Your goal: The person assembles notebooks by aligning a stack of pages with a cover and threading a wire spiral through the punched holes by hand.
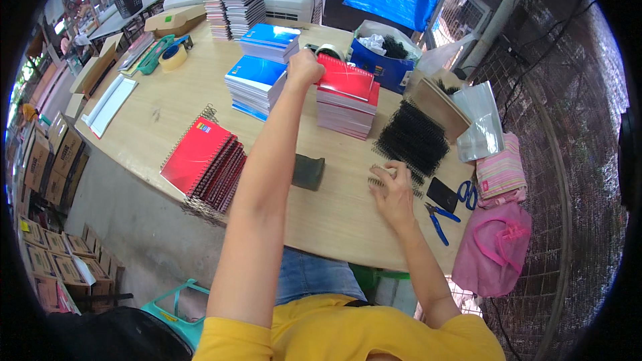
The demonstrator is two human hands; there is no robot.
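My left hand (305, 67) is stretched far across the table, its fingers closed at the left edge of the top red notebook (346, 77). That notebook lies slightly askew on a stack of unbound red-covered books (346, 110). Nearer to me, my right hand (394, 194) curls its fingers and thumb around a dark wire binding coil (376, 181) on the tabletop. Just beyond it lies a thick pile of black binding coils (412, 137). Spiral-bound red notebooks (196, 154) are piled at the table's left front edge. A dark green block (308, 172) sits partly behind my left forearm.
Blue-covered book stacks (254, 82) stand left of the red one. Blue-handled pliers (438, 222), a black flat piece (442, 194) and scissors (467, 194) lie right of my right hand. A blue box (381, 63), tape roll (172, 59) and pink bag (493, 249) surround the work area.
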